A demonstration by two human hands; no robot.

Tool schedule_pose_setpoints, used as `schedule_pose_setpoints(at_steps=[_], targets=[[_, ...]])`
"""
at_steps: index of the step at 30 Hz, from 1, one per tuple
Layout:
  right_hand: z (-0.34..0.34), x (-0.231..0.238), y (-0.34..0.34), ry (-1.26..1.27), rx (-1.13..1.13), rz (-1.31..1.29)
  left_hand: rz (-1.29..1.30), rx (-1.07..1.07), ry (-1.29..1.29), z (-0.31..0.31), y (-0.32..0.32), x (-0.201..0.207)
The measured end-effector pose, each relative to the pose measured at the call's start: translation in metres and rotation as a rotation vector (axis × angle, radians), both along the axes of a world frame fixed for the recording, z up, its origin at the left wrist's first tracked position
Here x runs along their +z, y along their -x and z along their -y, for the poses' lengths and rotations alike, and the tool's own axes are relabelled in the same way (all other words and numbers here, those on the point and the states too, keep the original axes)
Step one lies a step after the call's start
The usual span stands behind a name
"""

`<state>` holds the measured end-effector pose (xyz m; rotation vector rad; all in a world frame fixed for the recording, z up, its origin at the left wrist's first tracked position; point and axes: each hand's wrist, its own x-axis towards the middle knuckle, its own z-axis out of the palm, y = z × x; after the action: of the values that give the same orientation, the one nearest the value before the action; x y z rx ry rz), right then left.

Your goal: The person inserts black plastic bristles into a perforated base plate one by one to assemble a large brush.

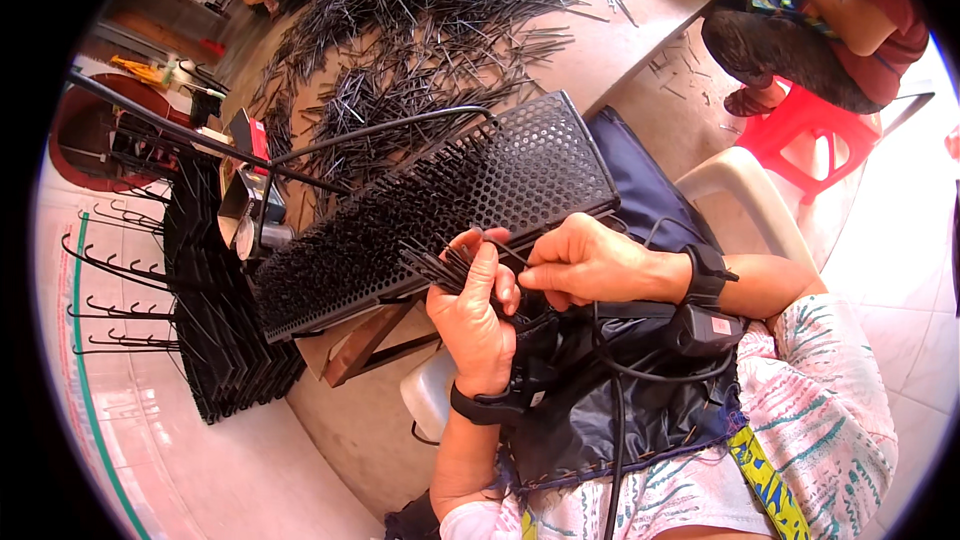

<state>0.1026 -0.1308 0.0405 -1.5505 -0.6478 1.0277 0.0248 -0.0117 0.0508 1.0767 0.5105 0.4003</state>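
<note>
Item: perforated black panel [440, 210], long and honeycomb-holed, propped across the person's lap and the table edge [640, 50]; all places given from it. Near its lower edge, left hand [475, 315] clenched around a bundle of thin black pins [435, 265]; right hand [585, 265] just beside it, fingertips pinched on what appears to be a single pin drawn from the bundle. Progress, as judged: the panel's left portion bristles with seated pins, the right portion shows open holes, so roughly half looks filled. Beyond the panel's far edge: a large loose heap of pins [430, 30] on the table. Left of it: stacked black panels [215, 310] with hooks. Beyond its right end: another person on a red stool [810, 125], cut off. Not legible: exact hole being addressed; pin tips behind the fingers.
</note>
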Motion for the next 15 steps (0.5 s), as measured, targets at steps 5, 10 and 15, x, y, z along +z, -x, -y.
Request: schedule_pose_setpoints(at_steps=[5,10,15], targets=[[0.004,0.01,-0.003,0.072,0.116,-0.041,0.013,-0.032,0.014,-0.005,0.004,-0.01],[0.003,0.011,0.006,-0.097,-0.187,-0.113,-0.031,0.027,0.074,-0.009,0.004,-0.011],[0.009,-0.001,0.009,-0.33,-0.131,0.358,-0.023,-0.004,0.184,-0.013,0.004,-0.013]])
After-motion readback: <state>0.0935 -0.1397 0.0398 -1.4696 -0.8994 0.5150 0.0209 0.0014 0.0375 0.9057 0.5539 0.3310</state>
